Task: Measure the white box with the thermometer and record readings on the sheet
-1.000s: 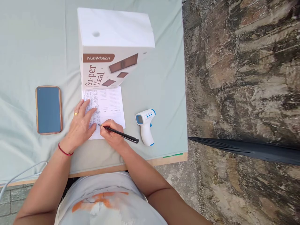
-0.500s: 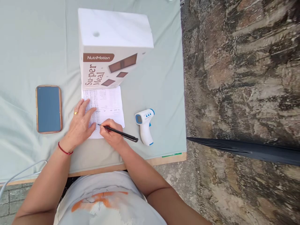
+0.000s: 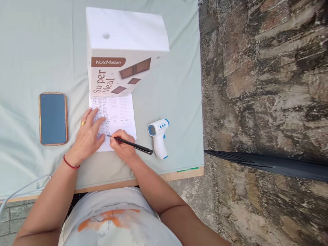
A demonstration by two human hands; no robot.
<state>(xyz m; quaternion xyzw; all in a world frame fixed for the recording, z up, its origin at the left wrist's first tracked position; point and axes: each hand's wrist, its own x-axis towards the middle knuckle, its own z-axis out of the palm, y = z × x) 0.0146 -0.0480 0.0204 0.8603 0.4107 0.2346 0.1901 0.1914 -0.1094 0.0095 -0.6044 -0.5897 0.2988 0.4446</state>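
Observation:
A sheet of paper [image 3: 120,114] with printed lines and columns of handwriting lies on the cloth-covered table. My left hand [image 3: 89,131] rests on its left part, open, with fingers spread; a gold ring is on one finger. My right hand [image 3: 123,145] is closed around a black pen [image 3: 135,146], whose tip is at the paper near the left thumb. The pen's back end points right, towards a white and blue infrared thermometer [image 3: 159,136] lying on the cloth. Behind the paper stands a white carton [image 3: 123,73], hiding the sheet's far edge.
Left of the paper lies a smartphone [image 3: 53,118] in a brown-edged case. A pale cable [image 3: 25,186] crosses the table's near left edge. The green tablecloth [image 3: 179,102] ends at the right, beside a stone wall [image 3: 256,85] and a dark strap [image 3: 256,163].
My right hand and the pen have shifted very slightly to the right. My left hand stays in place on the paper.

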